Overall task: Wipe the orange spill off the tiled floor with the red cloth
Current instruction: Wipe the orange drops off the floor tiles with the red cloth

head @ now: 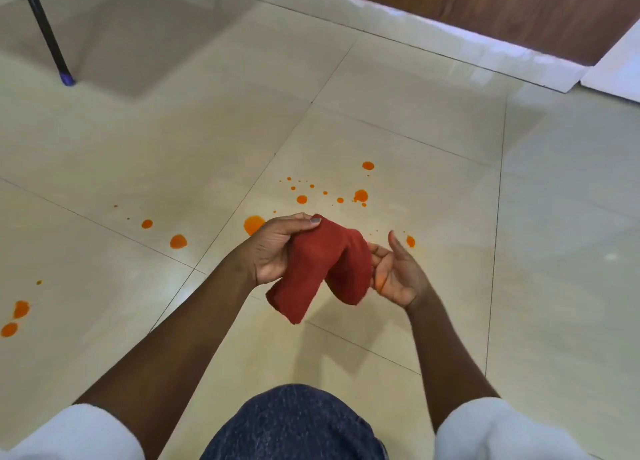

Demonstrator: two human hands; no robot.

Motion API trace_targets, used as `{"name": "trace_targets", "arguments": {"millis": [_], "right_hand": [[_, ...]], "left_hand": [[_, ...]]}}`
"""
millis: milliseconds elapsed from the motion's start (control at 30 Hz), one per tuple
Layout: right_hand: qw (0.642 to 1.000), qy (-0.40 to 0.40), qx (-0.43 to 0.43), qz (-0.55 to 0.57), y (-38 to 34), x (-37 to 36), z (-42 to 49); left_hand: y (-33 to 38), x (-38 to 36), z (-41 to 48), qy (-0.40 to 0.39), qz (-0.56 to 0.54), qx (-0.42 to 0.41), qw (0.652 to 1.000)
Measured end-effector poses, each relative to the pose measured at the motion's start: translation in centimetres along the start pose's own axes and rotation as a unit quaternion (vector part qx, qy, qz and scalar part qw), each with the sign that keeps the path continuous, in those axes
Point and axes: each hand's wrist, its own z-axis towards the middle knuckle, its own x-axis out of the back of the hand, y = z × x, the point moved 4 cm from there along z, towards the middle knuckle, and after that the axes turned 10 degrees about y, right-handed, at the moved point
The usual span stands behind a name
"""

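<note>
Left grip (277,248) has the cloth (322,262) pinched: thumb on top of the fold, fingers tucked behind it. Right grip (394,272) is slack, palm turned inward and fingers loose, just touching the cloth's other flank, with nothing clenched there. The cloth hangs between our two grips, bent into an upside-down U with both ends drooping back toward us. It is held up off the floor (415,130), and we see its shadow on the tiles beneath.

And the spill (254,224) is all around us! The fattest orange blob sits just beyond the left grip, partly hidden behind it. A spray of smaller drops lies further out, past both grips. One drop sits just outside the right grip's thumb. Two more blobs lie off to the left of the left grip, and another pair lies well away on that same side, nearer to us.

Well beyond the left grip, black legs (45,30) with blue feet stand on the tiles. Closest to us, below the grips, is our knee (294,425) in blue denim, with white sleeves (86,432) on either side.
</note>
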Motion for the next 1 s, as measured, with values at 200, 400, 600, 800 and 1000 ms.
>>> {"name": "trace_targets", "arguments": {"millis": [200,400,600,800,1000], "right_hand": [[0.985,-0.015,-0.051,0.164,6.9,-2.2,-1.2],[0.97,-0.095,0.066,0.215,3.8,-1.9,-2.3],[0.996,0.007,0.088,-0.019,-0.1,-3.7,-3.5],[0.961,0.131,0.148,-0.193,-1.8,-4.5,-3.7],[0.912,0.179,0.288,-0.231,-2.2,-5.6,-4.4]], "left_hand": [[-0.3,-0.6,-0.3,0.035,-0.161,-0.006,0.986],[-0.4,3.3,-0.9,0.127,-0.134,-0.027,0.982],[-0.5,4.8,-1.5,0.144,-0.012,-0.088,0.986],[0.3,5.9,-0.5,0.232,0.161,-0.143,0.948],[1.5,5.0,-0.8,0.249,0.533,-0.291,0.754]]}}
